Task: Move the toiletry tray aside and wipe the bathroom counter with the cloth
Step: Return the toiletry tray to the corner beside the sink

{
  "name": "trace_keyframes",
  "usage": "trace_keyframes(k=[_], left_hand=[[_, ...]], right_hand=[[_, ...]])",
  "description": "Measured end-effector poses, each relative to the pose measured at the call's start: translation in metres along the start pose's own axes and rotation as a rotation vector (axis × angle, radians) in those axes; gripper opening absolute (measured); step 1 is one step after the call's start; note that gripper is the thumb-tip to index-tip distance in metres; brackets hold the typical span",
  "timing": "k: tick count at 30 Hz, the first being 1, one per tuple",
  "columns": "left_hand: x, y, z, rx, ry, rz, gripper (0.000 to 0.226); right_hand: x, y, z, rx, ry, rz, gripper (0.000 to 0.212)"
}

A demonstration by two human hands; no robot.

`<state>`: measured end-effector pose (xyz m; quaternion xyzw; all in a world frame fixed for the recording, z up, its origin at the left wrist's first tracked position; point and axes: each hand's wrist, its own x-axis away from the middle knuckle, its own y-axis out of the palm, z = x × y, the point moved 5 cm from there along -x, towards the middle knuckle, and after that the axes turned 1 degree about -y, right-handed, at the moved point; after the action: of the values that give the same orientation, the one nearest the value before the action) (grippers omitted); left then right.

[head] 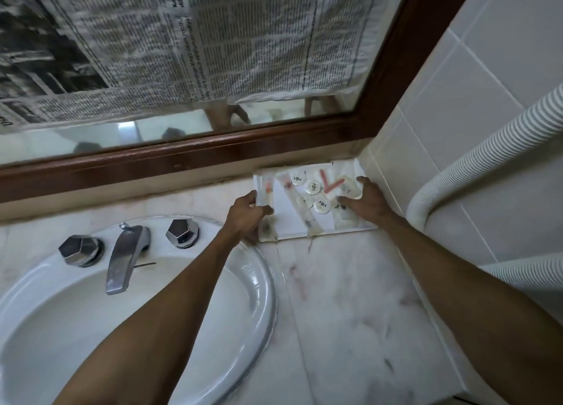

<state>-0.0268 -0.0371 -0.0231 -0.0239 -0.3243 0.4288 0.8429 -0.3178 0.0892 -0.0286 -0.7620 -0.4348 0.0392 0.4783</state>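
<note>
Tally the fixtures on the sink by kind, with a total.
Faceted chrome knobs: 2
Chrome faucet spout: 1
Total: 3

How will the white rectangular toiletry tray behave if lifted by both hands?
The white rectangular toiletry tray looks stiff and flat, so it probably won't flex. The loose round white packets and tubes on it may slide if it tilts. With the left hand and right hand at opposite sides, it should stay level.
</note>
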Motion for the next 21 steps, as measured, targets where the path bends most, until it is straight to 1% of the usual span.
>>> trace_keyframes(k=[2,5,7,8,9,10,15,17,18,20,21], left_hand=[[0.001,0.001,0.001,0.040,0.005,0.016,0.046],[0.001,0.004,0.002,0.096,0.009,0.032,0.053],[0.001,0.006,-0.001,0.131,-0.018,0.028,0.045],[0.000,0.006,-0.001,0.146,-0.031,0.027,0.035],[0.000,0.006,-0.002,0.152,-0.039,0.030,0.024],[0.000,0.005,-0.002,0.159,-0.040,0.038,0.019],[-0.001,0.008,-0.001,0.189,-0.062,0.040,0.028],[-0.002,0.013,-0.001,0.200,-0.082,0.013,0.021],[-0.002,0.016,0.000,0.213,-0.078,-0.011,0.027],[-0.006,0.022,0.001,0.232,-0.109,-0.055,0.076],[-0.007,0.025,0.003,0.234,-0.118,-0.052,0.087]], right_hand=[[0.006,-0.001,-0.003,-0.016,-0.030,-0.022,0.108],[0.021,0.001,-0.005,0.076,-0.042,-0.121,0.145],[0.031,0.003,-0.004,0.207,-0.057,-0.197,0.160],[0.034,0.004,-0.003,0.263,-0.074,-0.219,0.163],[0.035,0.004,-0.002,0.299,-0.093,-0.225,0.165],[0.036,0.003,-0.002,0.315,-0.112,-0.217,0.164],[0.034,-0.005,-0.002,0.272,-0.157,-0.108,0.150],[0.033,-0.010,0.001,0.247,-0.154,-0.066,0.144],[0.033,-0.012,0.002,0.237,-0.151,-0.048,0.141],[0.031,-0.017,0.004,0.209,-0.141,-0.009,0.135],[0.031,-0.019,0.003,0.198,-0.138,0.011,0.132]])
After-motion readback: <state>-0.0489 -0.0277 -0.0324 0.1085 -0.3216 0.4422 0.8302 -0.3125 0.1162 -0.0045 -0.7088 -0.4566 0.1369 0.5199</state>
